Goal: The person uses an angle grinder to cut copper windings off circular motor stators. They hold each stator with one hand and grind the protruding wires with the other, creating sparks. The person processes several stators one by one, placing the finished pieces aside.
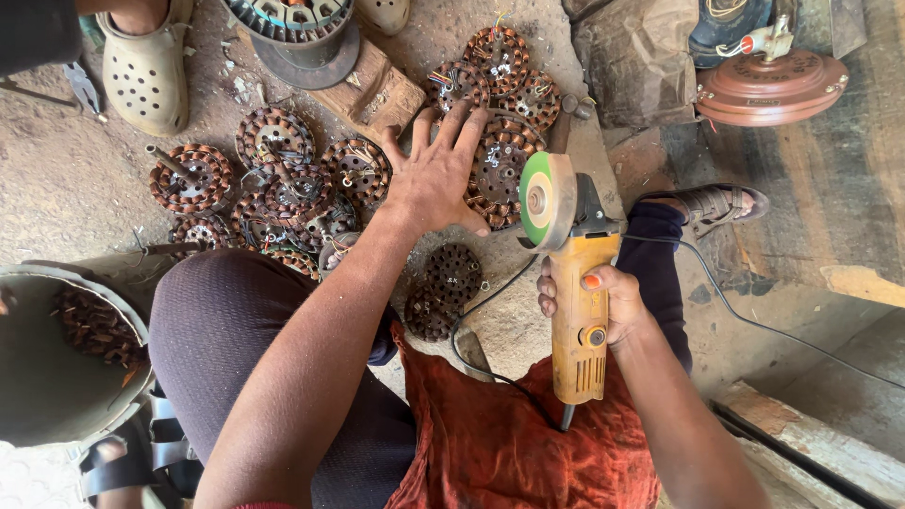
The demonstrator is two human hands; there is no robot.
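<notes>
angle grinder [577, 283] upright in right hand's [603, 306] closed fingers, left hand [436, 179] flat, fingers spread, on motor stator [500, 170]

metal tub [57, 377] cut by left edge, motor stator [495, 165] partly hidden under left hand [436, 179]

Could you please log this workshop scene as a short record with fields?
left hand: left hand flat, fingers spread, on a copper-wound motor stator
right hand: right hand gripping a yellow angle grinder
grinder disc: green-faced disc beside the stator's edge; contact unclear
ground: more stators lying in a cluster
left edge: metal bucket with copper scraps
</notes>
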